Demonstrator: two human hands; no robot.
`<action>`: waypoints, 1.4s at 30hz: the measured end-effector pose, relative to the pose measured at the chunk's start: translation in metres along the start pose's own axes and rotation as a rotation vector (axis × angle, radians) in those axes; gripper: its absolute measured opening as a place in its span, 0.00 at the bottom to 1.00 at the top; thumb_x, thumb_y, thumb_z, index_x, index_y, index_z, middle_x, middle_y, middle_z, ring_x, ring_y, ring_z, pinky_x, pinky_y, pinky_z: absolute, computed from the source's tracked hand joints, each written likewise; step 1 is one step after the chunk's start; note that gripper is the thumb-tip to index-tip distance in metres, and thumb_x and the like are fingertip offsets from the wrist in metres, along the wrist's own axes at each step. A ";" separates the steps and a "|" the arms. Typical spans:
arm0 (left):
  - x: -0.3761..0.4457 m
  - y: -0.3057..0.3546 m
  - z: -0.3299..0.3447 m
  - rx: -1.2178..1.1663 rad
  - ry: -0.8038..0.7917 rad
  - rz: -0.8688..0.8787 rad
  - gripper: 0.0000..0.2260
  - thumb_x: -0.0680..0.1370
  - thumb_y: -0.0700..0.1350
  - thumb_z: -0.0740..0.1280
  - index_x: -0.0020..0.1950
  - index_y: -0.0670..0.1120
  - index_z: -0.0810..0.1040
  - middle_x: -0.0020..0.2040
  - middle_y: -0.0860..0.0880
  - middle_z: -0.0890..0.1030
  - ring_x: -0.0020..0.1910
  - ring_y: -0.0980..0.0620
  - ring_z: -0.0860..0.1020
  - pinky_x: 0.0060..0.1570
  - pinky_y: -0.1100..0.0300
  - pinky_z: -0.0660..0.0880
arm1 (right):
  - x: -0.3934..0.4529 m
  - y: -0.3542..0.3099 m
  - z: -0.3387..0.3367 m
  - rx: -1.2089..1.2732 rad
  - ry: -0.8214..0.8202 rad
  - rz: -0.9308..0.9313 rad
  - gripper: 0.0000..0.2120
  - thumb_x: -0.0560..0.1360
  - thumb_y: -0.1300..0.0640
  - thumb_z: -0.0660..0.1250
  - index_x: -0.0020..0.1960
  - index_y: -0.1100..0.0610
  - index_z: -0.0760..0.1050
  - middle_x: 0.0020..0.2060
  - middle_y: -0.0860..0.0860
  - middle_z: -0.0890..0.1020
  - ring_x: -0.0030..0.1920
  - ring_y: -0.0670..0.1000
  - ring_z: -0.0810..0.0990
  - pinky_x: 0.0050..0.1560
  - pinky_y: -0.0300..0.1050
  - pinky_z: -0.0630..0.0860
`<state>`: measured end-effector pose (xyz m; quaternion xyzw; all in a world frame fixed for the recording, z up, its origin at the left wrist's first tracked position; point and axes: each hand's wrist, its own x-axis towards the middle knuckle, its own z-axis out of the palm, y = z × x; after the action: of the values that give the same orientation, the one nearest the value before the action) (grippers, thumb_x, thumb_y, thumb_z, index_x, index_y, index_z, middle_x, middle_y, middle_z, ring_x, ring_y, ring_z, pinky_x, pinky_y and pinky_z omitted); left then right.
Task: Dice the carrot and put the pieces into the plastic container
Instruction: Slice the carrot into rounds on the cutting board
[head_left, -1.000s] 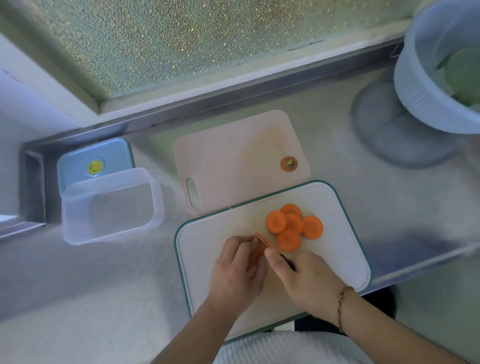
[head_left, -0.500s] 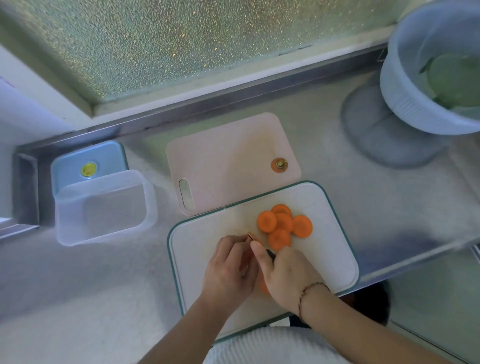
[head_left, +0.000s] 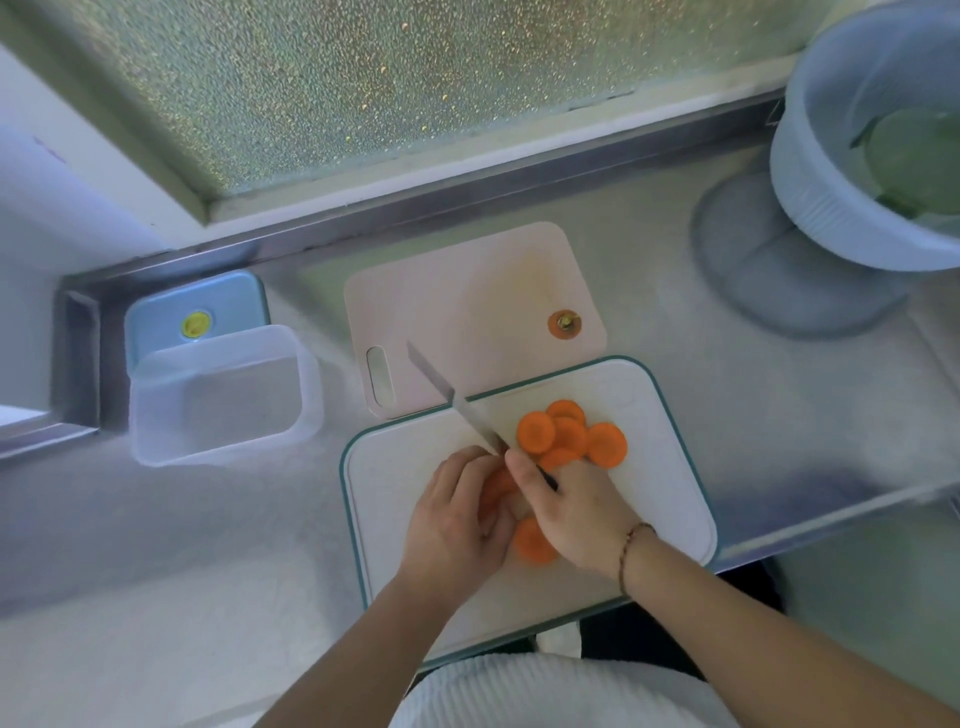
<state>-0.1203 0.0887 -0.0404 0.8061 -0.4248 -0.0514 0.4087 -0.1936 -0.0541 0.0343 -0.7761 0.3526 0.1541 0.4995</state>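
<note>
Translucent plastic container, brushed-metal counter

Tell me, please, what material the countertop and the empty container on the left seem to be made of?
The countertop looks like brushed stainless steel: grey, with a dull sheen and a folded metal rim at the back. The container seems to be frosted translucent plastic, since the counter shows faintly through its walls.

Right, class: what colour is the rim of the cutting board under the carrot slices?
Teal-green rim around a white surface, seen in the head view.
</note>
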 end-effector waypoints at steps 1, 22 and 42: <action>0.000 0.001 -0.001 0.032 -0.006 -0.001 0.16 0.74 0.43 0.69 0.61 0.46 0.74 0.58 0.46 0.79 0.52 0.46 0.79 0.51 0.52 0.79 | -0.001 -0.002 -0.007 0.036 -0.012 0.000 0.36 0.68 0.24 0.46 0.33 0.54 0.74 0.24 0.47 0.75 0.26 0.43 0.74 0.32 0.43 0.72; 0.013 0.020 0.001 0.483 -0.133 0.340 0.23 0.67 0.62 0.72 0.59 0.53 0.80 0.65 0.51 0.76 0.64 0.41 0.71 0.64 0.39 0.64 | -0.009 0.039 -0.078 0.751 -0.206 0.365 0.34 0.67 0.23 0.51 0.29 0.55 0.60 0.24 0.51 0.56 0.21 0.47 0.52 0.24 0.37 0.53; 0.085 0.041 0.045 0.722 -0.609 0.220 0.24 0.79 0.64 0.61 0.71 0.56 0.62 0.71 0.43 0.65 0.57 0.38 0.72 0.43 0.46 0.72 | -0.024 0.061 -0.096 0.829 -0.130 0.411 0.33 0.69 0.25 0.50 0.28 0.56 0.60 0.22 0.51 0.58 0.19 0.47 0.54 0.22 0.36 0.55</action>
<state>-0.1122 -0.0131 -0.0192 0.7950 -0.5986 -0.0907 -0.0369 -0.2641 -0.1449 0.0520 -0.4138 0.4990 0.1441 0.7477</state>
